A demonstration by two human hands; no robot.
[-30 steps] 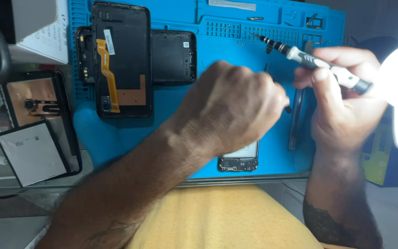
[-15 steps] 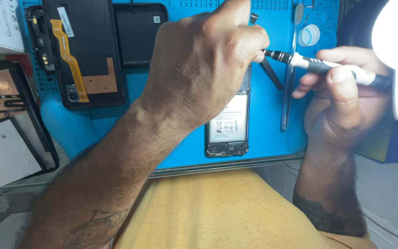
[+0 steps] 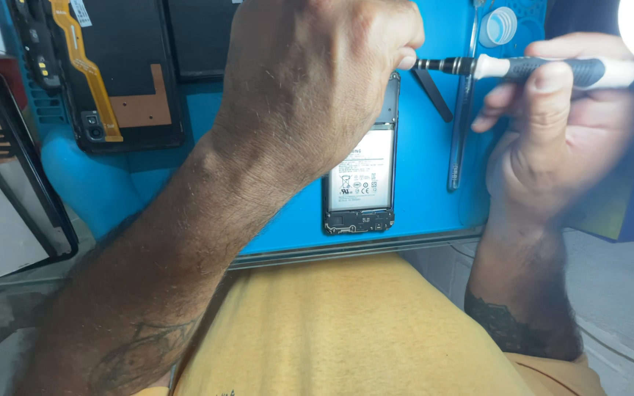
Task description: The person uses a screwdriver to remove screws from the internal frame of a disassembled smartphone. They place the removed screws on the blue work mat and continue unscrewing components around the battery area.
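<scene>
On the blue repair mat (image 3: pixel 434 205), an opened smartphone (image 3: pixel 361 183) is lying face down with its back cover off, its white-labelled battery exposed. Its long axis is running away from the person, with the bottom end pointing toward the near edge of the mat. The phone is judged light, rigid and fragile; it should be taken by the frame edges, never by the battery or the boards.

Over the upper half of the phone, the left hand (image 3: pixel 317 81) is closing its fingers around the tip of the precision screwdriver (image 3: pixel 530 68); what else they are pinching cannot be told.

To the right of the phone, the right hand (image 3: pixel 559 139) is gripping the screwdriver's dark handle, thumb on top. The driver is lying nearly level, with the bit pointing left toward the left hand. It is judged light and stiff, and is best held at the ribbed grip.

Left of the phone, a second dismantled device with an orange flex cable (image 3: pixel 82 66) is resting on the mat. Just right of the phone, metal tweezers (image 3: pixel 462 125) are lying lengthwise.
</scene>
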